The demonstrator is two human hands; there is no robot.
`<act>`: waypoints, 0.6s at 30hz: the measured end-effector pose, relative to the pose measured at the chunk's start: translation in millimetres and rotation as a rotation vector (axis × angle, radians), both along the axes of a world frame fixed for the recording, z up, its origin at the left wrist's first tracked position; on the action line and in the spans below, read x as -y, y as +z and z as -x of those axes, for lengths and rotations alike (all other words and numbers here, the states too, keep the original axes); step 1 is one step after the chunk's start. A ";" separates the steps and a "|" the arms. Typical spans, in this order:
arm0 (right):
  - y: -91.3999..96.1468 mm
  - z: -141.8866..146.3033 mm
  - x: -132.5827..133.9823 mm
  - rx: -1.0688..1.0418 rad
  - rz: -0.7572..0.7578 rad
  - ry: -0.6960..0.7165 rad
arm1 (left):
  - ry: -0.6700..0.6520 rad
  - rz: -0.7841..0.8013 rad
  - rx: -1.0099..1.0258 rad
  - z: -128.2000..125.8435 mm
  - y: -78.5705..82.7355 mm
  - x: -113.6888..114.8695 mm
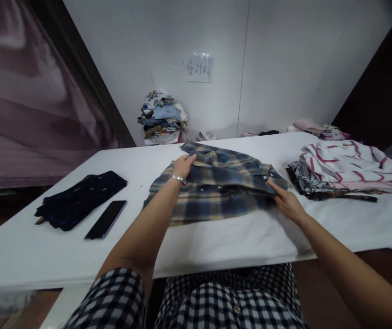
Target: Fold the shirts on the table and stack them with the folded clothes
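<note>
A blue and tan plaid shirt (216,187) lies partly folded on the white table (216,242) in front of me. My left hand (183,166), with a bracelet at the wrist, rests on the shirt's left upper part, fingers curled over a fold of cloth. My right hand (287,202) pinches the shirt's right edge near the collar.
A dark navy folded garment (79,198) and a black phone (105,220) lie at the left. A pile with a red-striped white garment (350,169) sits at the right. A heap of clothes (163,118) stands against the back wall under a paper sign (199,68).
</note>
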State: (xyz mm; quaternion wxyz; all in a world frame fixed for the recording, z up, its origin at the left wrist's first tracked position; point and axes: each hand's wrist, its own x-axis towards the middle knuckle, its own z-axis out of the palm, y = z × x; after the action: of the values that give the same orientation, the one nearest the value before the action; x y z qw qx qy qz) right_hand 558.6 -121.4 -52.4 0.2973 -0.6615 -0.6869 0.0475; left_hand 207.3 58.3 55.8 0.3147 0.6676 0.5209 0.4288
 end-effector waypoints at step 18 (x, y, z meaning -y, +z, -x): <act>-36.4 -19.4 -2.1 0.100 -0.032 0.067 | 0.062 0.180 -0.796 111.3 -87.0 79.8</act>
State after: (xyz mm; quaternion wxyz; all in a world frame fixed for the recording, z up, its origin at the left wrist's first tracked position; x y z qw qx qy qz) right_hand 578.0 -119.3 -88.8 0.2716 -0.6349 -0.7231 0.0134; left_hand 96.0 -21.4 -31.2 0.1328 0.7352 0.6574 0.0989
